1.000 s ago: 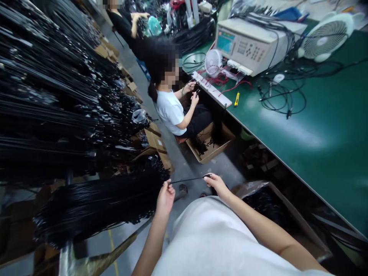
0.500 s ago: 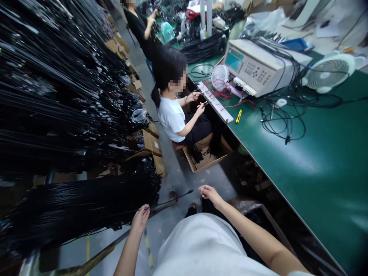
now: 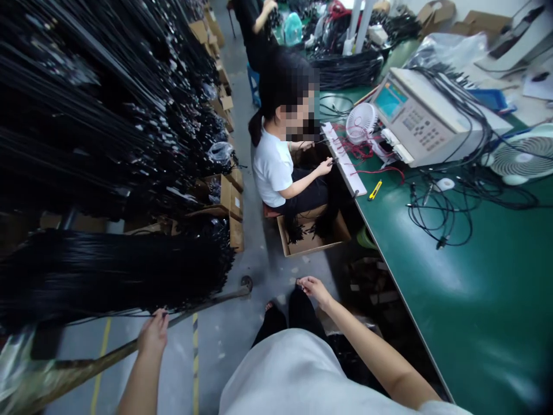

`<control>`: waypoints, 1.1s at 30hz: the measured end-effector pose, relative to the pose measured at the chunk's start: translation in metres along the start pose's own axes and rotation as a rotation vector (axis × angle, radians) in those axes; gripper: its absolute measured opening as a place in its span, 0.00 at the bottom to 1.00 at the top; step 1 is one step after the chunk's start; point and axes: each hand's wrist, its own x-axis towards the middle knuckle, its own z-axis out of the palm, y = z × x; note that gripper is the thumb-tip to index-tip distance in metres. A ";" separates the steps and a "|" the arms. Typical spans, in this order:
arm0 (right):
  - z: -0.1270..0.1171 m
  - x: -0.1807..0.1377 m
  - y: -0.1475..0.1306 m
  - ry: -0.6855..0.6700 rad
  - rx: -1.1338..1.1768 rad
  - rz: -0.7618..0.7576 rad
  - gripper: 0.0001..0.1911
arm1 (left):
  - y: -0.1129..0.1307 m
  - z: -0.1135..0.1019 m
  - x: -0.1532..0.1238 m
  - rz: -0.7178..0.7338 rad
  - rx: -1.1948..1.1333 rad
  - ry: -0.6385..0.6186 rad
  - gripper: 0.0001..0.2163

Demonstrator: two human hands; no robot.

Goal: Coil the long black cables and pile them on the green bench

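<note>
My left hand is closed at the lower left, its fingertips pinched on a thin black cable. This cable runs leftward along the lower edge of a thick bundle of black cables, close by the hand. Above the floor in front of my body, my right hand has its fingers curled into a pinch. Whatever lies between those fingertips, if anything, is too small to make out.
A co-worker sits ahead by a cardboard box, hands at the edge of a green table. A tester, fans, cables and a yellow cutter lie there. A rack of cables stands left; a metal bar crosses below.
My left hand has moved left and slightly down, toward the bundle's lower edge. The cable end that stuck out rightward from it no longer shows. My right hand stays nearly in place; the view has shifted.
</note>
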 end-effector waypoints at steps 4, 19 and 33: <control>0.012 0.001 0.000 -0.045 -0.044 0.001 0.21 | -0.003 -0.010 0.004 -0.005 -0.036 0.009 0.09; 0.078 -0.046 0.078 -0.139 -0.482 -0.017 0.20 | -0.219 -0.154 -0.047 -0.148 0.205 -0.461 0.06; 0.358 -0.159 0.189 -0.780 -0.854 -0.205 0.14 | -0.340 -0.353 -0.019 -0.144 -0.097 -0.227 0.10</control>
